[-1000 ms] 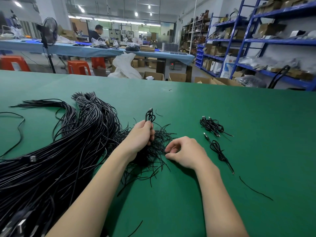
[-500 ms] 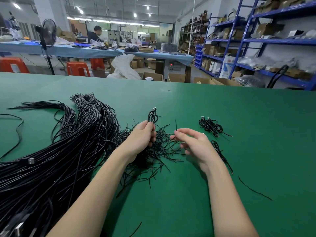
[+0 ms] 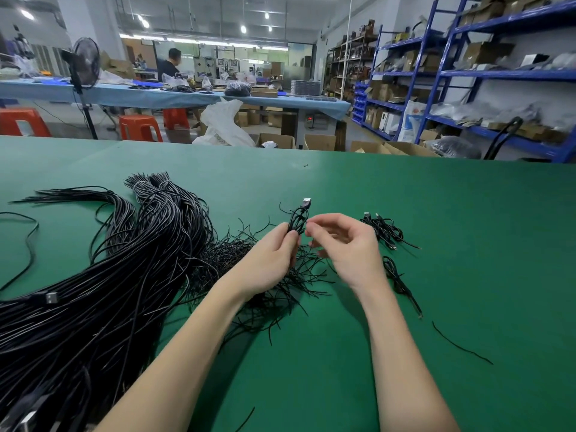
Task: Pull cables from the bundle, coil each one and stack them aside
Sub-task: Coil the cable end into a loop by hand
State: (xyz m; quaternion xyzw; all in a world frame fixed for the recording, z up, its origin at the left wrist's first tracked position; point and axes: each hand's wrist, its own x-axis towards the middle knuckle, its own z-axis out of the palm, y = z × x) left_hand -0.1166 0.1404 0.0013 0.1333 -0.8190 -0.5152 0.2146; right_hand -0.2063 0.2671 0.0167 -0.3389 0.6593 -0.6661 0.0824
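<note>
1. Since half a second ago, the right hand (image 3: 346, 244) has risen from over the loose black strands and closed in on the coiled cable (image 3: 298, 220); its fingertips now sit just beside the coil's right edge, though whether they pinch it I cannot tell.
2. Left hand (image 3: 271, 258): its grip is clamped on the lower part of the coiled cable, holding it upright above the tabletop (image 3: 405, 188), with the metal USB plug (image 3: 306, 202) sticking out at the top.
3. Right-hand fingers are curled loosely, thumb and forefinger nearest the coil.
4. Beneath both hands lies a tangle of thin black ties (image 3: 265, 275).
5. Left of that, the big cable bundle (image 3: 109, 275) sprawls across the green surface to the near-left edge.
6. Right of the hands, finished coils (image 3: 385, 230) lie together, with another coiled cable (image 3: 400, 282) nearer.
7. A single stray strand (image 3: 461, 344) lies further right.
8. Beyond: a blue-covered table (image 3: 156, 96), orange stools (image 3: 140, 127), a standing fan (image 3: 82, 67), blue shelving (image 3: 498, 76) with boxes, and a person (image 3: 170, 65) far off.
</note>
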